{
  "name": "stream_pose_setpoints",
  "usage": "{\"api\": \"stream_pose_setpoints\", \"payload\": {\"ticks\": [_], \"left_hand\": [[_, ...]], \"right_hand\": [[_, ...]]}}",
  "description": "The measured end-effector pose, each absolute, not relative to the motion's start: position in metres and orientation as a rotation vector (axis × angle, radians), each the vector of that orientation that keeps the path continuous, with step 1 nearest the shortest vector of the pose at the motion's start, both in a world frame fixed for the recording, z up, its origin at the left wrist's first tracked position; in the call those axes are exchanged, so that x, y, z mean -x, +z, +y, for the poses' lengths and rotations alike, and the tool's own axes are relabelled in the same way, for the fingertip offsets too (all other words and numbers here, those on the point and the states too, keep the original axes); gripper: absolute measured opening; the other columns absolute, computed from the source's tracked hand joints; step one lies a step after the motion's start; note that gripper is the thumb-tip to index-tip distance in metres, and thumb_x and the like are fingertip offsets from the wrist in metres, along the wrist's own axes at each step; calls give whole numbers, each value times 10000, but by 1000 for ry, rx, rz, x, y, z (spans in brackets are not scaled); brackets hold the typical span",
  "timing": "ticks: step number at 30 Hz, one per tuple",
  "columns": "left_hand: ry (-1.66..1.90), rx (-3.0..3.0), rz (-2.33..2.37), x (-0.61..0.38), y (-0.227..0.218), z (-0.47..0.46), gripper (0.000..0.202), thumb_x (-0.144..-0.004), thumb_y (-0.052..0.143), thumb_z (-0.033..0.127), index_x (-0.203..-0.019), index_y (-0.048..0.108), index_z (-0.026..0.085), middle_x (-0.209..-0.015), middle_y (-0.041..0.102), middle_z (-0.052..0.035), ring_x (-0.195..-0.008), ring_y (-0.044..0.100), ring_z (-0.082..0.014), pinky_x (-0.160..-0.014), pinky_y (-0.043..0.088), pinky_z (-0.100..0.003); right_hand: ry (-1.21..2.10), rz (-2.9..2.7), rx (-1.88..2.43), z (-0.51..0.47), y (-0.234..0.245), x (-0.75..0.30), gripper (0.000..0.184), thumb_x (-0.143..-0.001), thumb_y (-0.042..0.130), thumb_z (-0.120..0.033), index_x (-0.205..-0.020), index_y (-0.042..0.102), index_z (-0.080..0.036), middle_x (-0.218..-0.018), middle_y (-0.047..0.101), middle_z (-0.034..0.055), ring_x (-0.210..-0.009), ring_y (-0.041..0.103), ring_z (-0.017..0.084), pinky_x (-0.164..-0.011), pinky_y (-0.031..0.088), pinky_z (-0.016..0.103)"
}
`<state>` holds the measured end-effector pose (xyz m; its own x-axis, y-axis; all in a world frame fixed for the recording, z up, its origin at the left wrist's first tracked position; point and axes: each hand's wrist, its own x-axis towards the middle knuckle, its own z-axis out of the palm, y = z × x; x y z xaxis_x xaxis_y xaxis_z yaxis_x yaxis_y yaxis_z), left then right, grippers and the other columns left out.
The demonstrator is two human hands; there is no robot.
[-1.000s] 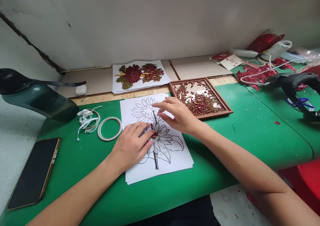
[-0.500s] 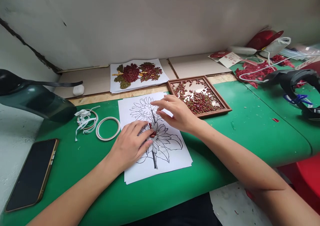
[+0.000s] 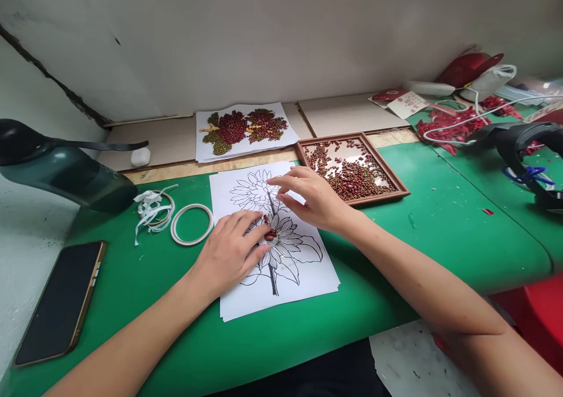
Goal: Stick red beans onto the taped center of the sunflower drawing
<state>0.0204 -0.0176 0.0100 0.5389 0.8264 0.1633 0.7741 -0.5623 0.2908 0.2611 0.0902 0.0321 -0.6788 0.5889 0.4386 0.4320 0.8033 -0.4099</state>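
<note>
A sheet of white paper (image 3: 246,306) with a black line drawing of sunflowers lies on top of a small stack. My left hand (image 3: 233,244) rests on its left side, fingers stretched out over the lower flower. By those fingertips, several red beans (image 3: 270,233) lie on the flower's centre. My right hand (image 3: 308,197) hovers over the upper part of the drawing, its thumb apart from the forefinger and nothing visible between them. Behind it stands a brown-framed tray (image 3: 398,194) of mixed red and green beans.
Bean pictures (image 3: 281,139) on paper lie at the back. To the left are a tape roll (image 3: 192,241), another roll with peeled strips (image 3: 153,215), a phone (image 3: 59,303) and a dark bottle (image 3: 83,177). Red scraps (image 3: 453,127) and a black bracket (image 3: 523,151) sit right.
The whole view has shifted very slightly. Both hands keep nearly the same pose and place over the drawing.
</note>
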Motion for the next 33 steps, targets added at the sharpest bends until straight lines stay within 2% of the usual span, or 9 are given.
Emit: {"api": "stream_pose_setpoints", "payload": {"ticks": [8,12,18,22,25,29,33], "left_hand": [[395,-2572,1367,-21,10,-16,309,-1086,485,397,-1330,602,248,-1486,559,-88,-1351,507,-298,-1072,478,-514],[411,-2586,1384,-21,9,-17,367,-1076,498,419,-1375,576,221,-1478,573,-105,-1337,519,-308,-1064,480,-519],[422,-2616,1365,-21,10,-18,398,-1090,467,412,-1416,586,217,-1533,560,-98,-1381,513,-304,-1122,425,-527],[441,-2682,1284,-20,9,-19,446,-1114,416,407,-1488,540,199,-1551,577,-58,-1447,490,-266,-1200,330,-513],[402,-2721,1266,-19,7,-20,490,-1111,420,445,-1519,523,195,-1596,533,-37,-1493,454,-271,-1214,315,-501],[369,-2743,1281,-19,5,-21,537,-1108,414,475,-1571,470,209,-1649,459,-29,-1527,419,-284,-1222,321,-500],[359,-2766,1247,-19,5,-21,557,-1104,427,485,-1579,458,194,-1666,422,-53,-1552,396,-283,-1241,316,-501]], "right_hand": [[342,-2422,743,91,29,-261,293,-1047,529,-206,-1317,643,-192,-957,736,77,-981,616,239,-906,507,420],[276,-2411,804,99,38,-269,295,-1036,537,-227,-1302,665,-225,-973,763,70,-995,633,258,-919,505,441],[150,-2168,1378,139,47,-329,377,-942,617,-247,-1312,685,-270,-1046,790,53,-1102,664,314,-954,500,471],[276,-2110,1652,164,32,-369,403,-881,665,-291,-1274,719,-218,-1201,771,117,-1115,696,342,-944,531,477],[280,-2138,1645,172,21,-375,376,-919,629,-353,-1245,743,-203,-1229,760,141,-1120,694,348,-951,540,484],[192,-2289,1527,173,15,-367,373,-930,606,-336,-1226,765,-173,-1237,737,165,-1172,660,366,-1020,512,519],[194,-2323,1499,172,15,-361,388,-951,601,-364,-1242,760,-163,-1243,729,163,-1184,650,364,-1037,502,533]]}}
